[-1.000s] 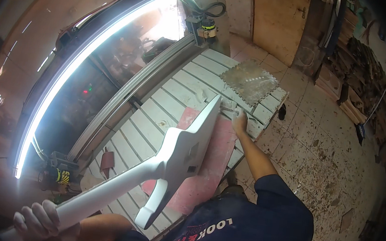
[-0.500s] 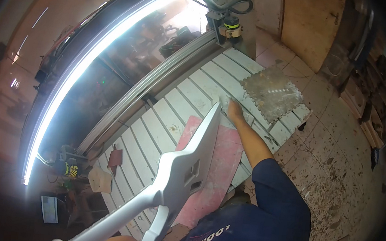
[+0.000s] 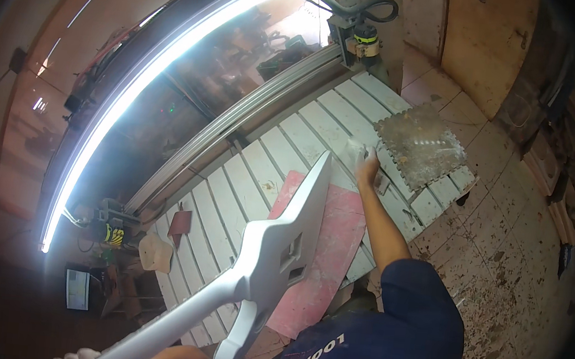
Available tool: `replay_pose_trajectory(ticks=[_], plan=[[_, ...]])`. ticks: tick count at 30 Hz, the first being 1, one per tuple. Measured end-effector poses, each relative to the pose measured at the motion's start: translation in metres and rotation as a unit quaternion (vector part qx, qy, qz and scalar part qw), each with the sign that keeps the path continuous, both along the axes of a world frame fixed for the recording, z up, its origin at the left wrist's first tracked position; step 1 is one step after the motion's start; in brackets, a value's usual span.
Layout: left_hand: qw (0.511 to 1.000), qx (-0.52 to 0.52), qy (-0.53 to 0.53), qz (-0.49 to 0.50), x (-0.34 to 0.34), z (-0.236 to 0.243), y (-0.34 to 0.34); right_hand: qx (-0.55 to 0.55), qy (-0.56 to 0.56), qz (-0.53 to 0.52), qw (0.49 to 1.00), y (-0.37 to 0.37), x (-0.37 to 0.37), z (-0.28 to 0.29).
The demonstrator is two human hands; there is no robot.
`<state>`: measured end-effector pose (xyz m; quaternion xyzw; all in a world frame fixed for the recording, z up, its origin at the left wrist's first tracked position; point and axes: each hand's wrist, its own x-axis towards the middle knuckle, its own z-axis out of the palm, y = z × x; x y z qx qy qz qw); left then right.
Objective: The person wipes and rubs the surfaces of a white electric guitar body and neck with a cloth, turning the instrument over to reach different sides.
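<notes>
White carved panel (image 3: pixel 274 247), held on edge above the slatted worktop (image 3: pixel 261 170).
Left hand (image 3: pixel 80 358) grips its near end; right hand (image 3: pixel 366 168) steadies the far tip; the tall panel could tip or slip.

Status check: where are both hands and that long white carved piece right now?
Left hand grips the white carved piece at its lower end. Right hand reaches its far end, over the slatted table. Pink board lies beneath.

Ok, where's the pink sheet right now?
The pink sheet lies on the white slatted table, centre of the head view, under the white carved panel.
</notes>
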<state>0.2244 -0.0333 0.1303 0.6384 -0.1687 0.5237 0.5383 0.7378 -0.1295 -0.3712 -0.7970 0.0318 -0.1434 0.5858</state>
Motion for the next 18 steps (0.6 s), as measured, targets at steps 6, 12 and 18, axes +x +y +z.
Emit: replay_pose_trajectory(ticks=[6,12,18], plan=[[0.999,0.006,-0.035,0.02,0.023,-0.004,0.042,0.075,0.044,0.024,0.996,-0.058,-0.062,0.061],[0.979,0.064,-0.122,0.154,0.059,-0.018,0.071,0.312,-0.062,0.256,0.913,-0.075,-0.192,0.285],[0.959,-0.093,-0.031,-0.264,0.078,0.016,0.022,0.334,-0.169,0.434,0.819,-0.105,-0.309,0.431]])
